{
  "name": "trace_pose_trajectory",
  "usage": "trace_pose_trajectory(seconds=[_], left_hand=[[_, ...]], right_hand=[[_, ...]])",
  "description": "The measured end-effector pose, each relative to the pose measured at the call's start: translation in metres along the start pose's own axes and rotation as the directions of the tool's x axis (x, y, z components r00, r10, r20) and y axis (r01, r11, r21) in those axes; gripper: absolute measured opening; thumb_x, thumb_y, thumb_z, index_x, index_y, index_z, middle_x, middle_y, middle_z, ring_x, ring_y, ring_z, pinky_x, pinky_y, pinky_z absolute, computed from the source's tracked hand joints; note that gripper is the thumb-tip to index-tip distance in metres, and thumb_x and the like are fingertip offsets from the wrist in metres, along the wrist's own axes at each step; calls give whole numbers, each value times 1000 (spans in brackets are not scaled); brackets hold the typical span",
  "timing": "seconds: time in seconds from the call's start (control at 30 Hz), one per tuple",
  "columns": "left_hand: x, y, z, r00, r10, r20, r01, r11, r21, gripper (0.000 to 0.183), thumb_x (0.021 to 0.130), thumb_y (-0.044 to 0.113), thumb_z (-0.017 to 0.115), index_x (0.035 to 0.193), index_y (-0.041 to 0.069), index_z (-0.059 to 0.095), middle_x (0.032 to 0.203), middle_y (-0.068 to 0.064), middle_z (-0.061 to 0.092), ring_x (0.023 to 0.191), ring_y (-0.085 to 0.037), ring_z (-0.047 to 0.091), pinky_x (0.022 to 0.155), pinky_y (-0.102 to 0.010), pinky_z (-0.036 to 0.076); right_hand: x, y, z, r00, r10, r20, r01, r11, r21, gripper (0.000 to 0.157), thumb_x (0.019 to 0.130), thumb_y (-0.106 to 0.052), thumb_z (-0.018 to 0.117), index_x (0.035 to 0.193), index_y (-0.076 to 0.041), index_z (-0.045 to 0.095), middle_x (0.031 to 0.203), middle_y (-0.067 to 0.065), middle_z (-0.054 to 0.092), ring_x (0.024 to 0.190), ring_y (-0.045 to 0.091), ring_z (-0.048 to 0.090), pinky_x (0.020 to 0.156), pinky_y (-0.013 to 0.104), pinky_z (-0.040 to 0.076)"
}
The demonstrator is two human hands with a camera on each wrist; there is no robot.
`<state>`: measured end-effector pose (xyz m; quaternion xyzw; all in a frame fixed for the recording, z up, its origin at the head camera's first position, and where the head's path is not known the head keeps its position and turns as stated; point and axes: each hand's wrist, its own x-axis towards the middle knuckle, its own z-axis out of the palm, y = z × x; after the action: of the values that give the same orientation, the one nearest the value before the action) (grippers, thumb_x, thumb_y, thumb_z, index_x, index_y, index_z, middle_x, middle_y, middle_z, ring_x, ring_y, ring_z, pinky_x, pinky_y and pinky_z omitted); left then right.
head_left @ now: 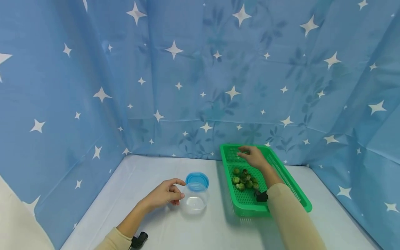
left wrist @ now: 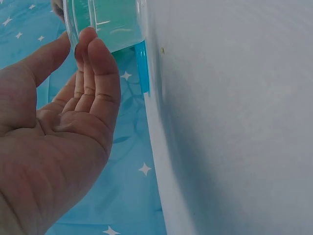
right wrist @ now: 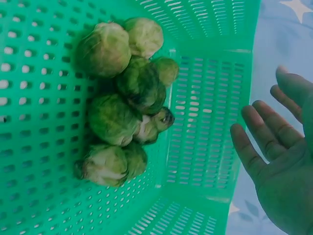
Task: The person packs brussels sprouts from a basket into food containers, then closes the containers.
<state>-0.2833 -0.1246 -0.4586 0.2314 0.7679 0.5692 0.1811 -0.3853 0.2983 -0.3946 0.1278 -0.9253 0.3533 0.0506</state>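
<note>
Hovering my right hand, fingers loose and empty, over the green basket, sprouts inside; left hand relaxed beside clear container, no firm grip, so a bump could tip it.

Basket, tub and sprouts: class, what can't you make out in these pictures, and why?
- Head view: part of the green basket, hidden behind the right hand and sleeve.
- Left wrist view: the rest of the clear tub, cut off by the top edge.
- Left wrist view: what the speck is; too small.
- Right wrist view: an exact count of sprouts; they overlap.
- Right wrist view: part of the right hand, cut off by the right edge.
</note>
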Motion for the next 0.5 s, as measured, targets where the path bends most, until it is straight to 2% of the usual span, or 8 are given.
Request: trace_pose_trajectory(seconds=[0.2,0.33,0.5], left_hand=[[-1,1,-1,1000,6,3,-6,1000,-18,47,103,17,68,145,4,53,98,-32,69,82,-33,71,78,-40,61],[0,2,0,1000,7,3,-7,1000,-8,45,104,16,66,145,3,53,98,-32,68,83,-32,71,79,-38,61],[0,2,2,1000,8,6,-8,1000,-1,43,104,16,66,144,4,54,97,-32,68,82,-30,70,80,-41,61]], right_hand=[[2,8,2,999,-17,48,20,999,-51,45,107,-21,61,143,5,57,143,31,58,127,50,58,97,58,55],[-1,14,3,992,7,125,7,994,-105,42,108,-18,58,142,7,58,142,32,57,131,51,55,101,60,52],[-9,20,3,978,31,208,2,988,-156,37,107,-9,57,139,10,59,138,34,59,128,53,56,99,60,53]])
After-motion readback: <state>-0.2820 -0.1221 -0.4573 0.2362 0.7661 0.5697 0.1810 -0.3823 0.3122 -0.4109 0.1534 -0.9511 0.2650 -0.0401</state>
